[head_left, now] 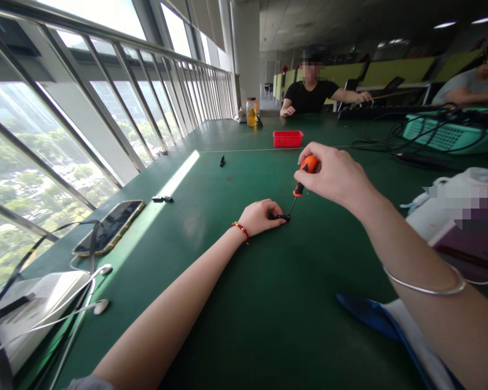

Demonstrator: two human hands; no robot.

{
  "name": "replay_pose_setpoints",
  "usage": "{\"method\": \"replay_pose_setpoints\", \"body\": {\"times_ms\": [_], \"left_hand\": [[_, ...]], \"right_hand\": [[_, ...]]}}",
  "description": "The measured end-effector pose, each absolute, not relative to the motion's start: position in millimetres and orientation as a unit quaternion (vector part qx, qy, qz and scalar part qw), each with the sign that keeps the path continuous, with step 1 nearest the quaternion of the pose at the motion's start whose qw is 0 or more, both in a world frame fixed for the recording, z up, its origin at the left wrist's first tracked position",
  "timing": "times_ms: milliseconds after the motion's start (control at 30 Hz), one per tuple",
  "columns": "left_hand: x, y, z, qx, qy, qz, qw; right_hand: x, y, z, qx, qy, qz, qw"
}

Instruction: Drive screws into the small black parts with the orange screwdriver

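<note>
- Two hands meet near the middle of the green table [236,303]. The left hand [260,216] lies low on the mat, its fingers closed over a small black part [282,218], probably pinning it flat so that it cannot slide or turn.
- The right hand [333,176] is clenched from above around the orange handle of a screwdriver [299,189]. The shaft tilts down to the left and its tip sits on the black part, just beyond the left fingertips. A grip this high on the handle suits twisting with downward pressure.
- Two more small black pieces [162,199] [222,160] lie apart on the mat to the left, within reach.
- A red tray [288,138] sits farther back, well apart from both hands.
- A smartphone [109,226] and white earphones [101,306] rest near the window edge, out of the working area.
- At the far end, a person in a black shirt [313,95] sits with their hands on the table, beside a jar of yellow liquid [251,112].
</note>
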State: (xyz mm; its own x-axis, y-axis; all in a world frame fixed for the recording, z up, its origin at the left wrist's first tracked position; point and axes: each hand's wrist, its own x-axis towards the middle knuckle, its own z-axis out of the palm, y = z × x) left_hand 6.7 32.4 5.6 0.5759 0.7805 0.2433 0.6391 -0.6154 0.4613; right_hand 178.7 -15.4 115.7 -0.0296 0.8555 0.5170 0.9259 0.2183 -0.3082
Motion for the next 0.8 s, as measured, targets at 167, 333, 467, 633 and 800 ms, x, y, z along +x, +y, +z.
{"method": "replay_pose_setpoints", "body": {"times_ms": [167,333,467,633,800], "left_hand": [[6.3,32.5,6.2,0.874,0.405,0.214,0.164],[6.6,32.8,5.4,0.873,0.403,0.222,0.163],[7.1,32.6,6.1,0.873,0.402,0.223,0.161],[7.6,32.2,7.1,0.874,0.404,0.218,0.162],[8.2,31.4,8.3,0.871,0.407,0.22,0.166]], "right_hand": [[174.4,-14.6,114.1,-0.625,-0.706,-0.04,0.331],[167.5,-16.8,111.9,-0.581,-0.709,-0.058,0.395],[164.8,-15.5,106.8,-0.569,-0.718,-0.057,0.396],[164.1,-14.9,104.0,-0.568,-0.72,-0.062,0.393],[164.0,-14.9,104.4,-0.577,-0.723,-0.054,0.375]]}}
